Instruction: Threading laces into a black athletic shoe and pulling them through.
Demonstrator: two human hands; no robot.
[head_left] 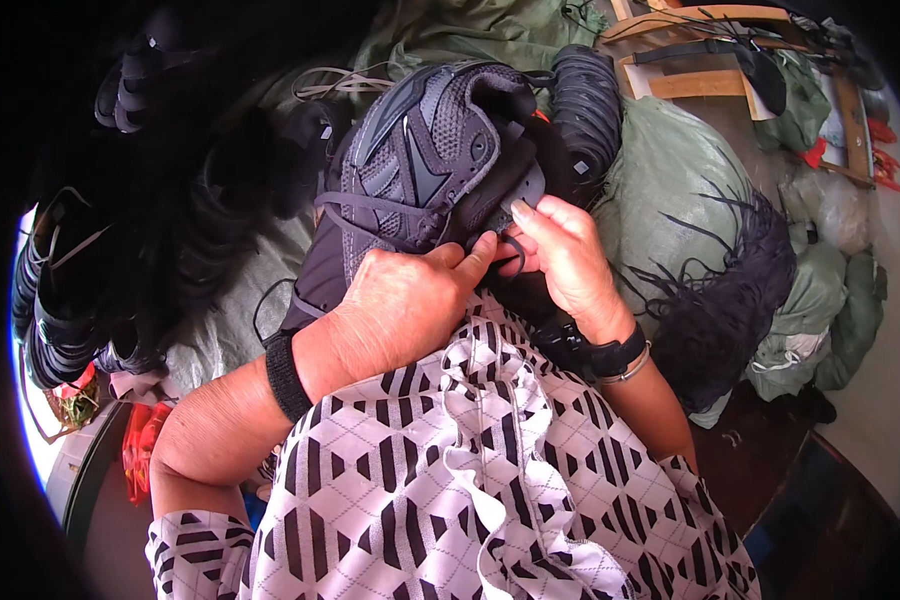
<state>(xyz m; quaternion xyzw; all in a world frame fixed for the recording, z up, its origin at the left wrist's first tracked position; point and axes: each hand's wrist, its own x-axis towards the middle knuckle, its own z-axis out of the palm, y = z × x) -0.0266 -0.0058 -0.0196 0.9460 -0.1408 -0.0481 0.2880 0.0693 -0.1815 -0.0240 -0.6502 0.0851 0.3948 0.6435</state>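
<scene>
A dark grey mesh shoe upper (425,165) lies over my lap, its opening turned toward the right. A flat dark band (380,205) crosses its side. At the eyelet edge nearest me, a thin black shoelace (513,243) loops between my fingertips. My right hand (575,262) is closed in a pinch on this lace, thumb uppermost. From the left, my left hand (405,300) reaches across with its fingers curled and its index fingertip pressed at the lace beside the right fingers. The exact grip of the left fingertips is partly hidden.
A bundle of loose black laces (725,300) hangs over a pale green sack (670,180) at the right. Stacked dark shoe uppers (585,110) stand behind the work, and more dark uppers (45,320) are piled at the left. A wooden frame (695,85) stands at the far right.
</scene>
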